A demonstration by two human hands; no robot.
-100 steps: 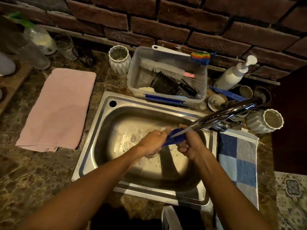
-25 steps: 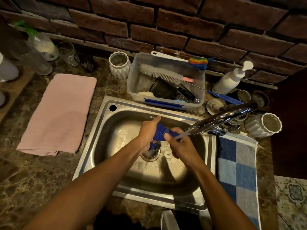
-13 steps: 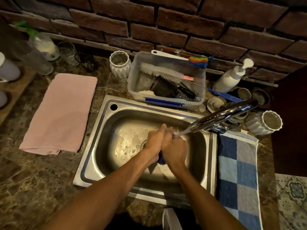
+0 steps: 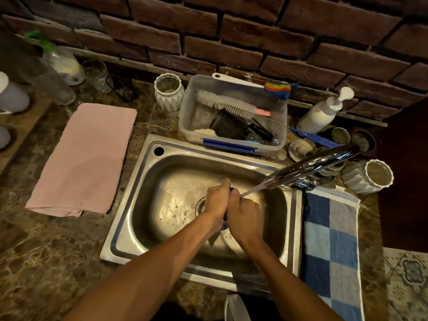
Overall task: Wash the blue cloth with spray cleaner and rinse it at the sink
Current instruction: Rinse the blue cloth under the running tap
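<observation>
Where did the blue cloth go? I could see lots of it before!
Both hands closed together around the blue cloth, squeezing it lower in the sink; only slivers show between the left hand and right hand. The faucet keeps running, and the pink towel stayed put.

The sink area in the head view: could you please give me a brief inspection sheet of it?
Surface: marbled brown stone counter around a steel sink; suds and droplets in the basin.
Job's things: blue cloth almost hidden between the hands, only slivers showing; tap running onto them; spray bottle with green trigger at the back left.
Clutter: pink towel left of the sink; checked blue towel on its right; plastic tub of brushes behind it; white pump bottle; white ribbed pots.
Hands: left hand and right hand pressed together, fingers wrapped round the cloth.
Cables: nothing seen.
Surroundings: brick wall.
</observation>
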